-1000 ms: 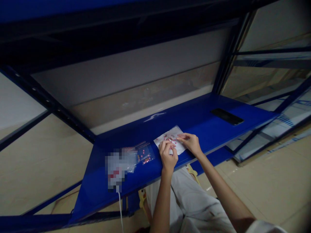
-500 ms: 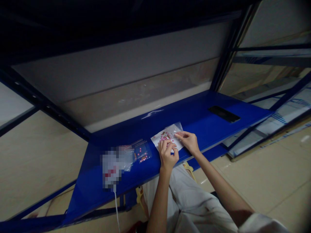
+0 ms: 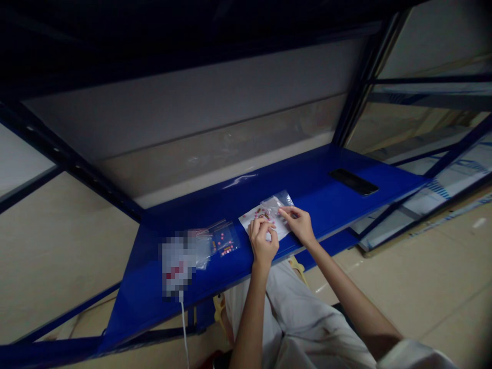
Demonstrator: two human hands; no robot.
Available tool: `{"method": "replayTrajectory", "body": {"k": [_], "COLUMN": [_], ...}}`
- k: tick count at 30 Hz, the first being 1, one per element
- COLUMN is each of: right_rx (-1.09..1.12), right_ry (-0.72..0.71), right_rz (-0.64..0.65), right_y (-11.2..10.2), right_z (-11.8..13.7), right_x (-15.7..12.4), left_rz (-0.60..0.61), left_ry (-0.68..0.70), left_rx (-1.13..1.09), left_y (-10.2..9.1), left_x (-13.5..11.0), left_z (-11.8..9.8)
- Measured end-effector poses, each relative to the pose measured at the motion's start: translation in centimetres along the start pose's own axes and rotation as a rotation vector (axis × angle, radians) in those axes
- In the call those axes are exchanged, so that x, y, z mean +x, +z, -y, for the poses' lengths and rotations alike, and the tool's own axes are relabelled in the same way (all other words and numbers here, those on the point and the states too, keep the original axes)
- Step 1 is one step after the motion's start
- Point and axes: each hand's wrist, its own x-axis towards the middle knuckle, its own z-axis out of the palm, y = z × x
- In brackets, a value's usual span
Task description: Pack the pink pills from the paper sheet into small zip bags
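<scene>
**Left hand:** The left hand (image 3: 263, 243) is held over the near edge of a white paper sheet (image 3: 257, 219), with its fingers (image 3: 263, 228) curled inward and clenched; whether anything is pinched between them cannot be told.

**Right hand:** The right hand (image 3: 299, 225) is reached in from 3 o'clock, its fingers (image 3: 285, 210) drawn together on the edge of a clear plastic bag (image 3: 277, 204).

**Work in hand:** The clear plastic bag is laid partly over the white sheet, which is dotted with small pink-red pieces (image 3: 261, 212). Both lie on the blue steel shelf (image 3: 315, 205), between the two hands and just above them.

**Beside the hands:** A small resealable bag of red pieces (image 3: 223, 239) is placed at 9 o'clock, near the left hand. Further along at 9 o'clock, a pixelated object (image 3: 177, 264) rests, too blurred to be identified, and a white cable (image 3: 183, 323) is run down from it at 7 o'clock.

**Further off:** A black smartphone (image 3: 353, 181) is lying flat on the shelf at 2 o'clock. White trousers (image 3: 307, 323) are seen at 6 o'clock, below the shelf.
</scene>
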Motion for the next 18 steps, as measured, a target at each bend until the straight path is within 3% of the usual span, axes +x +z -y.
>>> {"method": "replayTrajectory", "body": {"k": [6,13,18], "right_rx": [-0.032,0.210,0.203], "right_ry": [-0.003,0.147,0.153], "right_rz": [-0.042,-0.037,-0.013], "right_y": [0.08,0.54,0.45], "right_z": [-0.01,-0.25,-0.30], "right_x": [-0.11,-0.40,-0.41], "left_rz": [-0.041,-0.075,-0.058], "left_ry": [-0.045,-0.072,-0.083], "left_rx": [-0.011,-0.063,-0.052], "left_y": [-0.05,-0.11,-0.10], "left_x": [0.09,0.10,0.10], "left_z": [0.19,0.41,0.42]}}
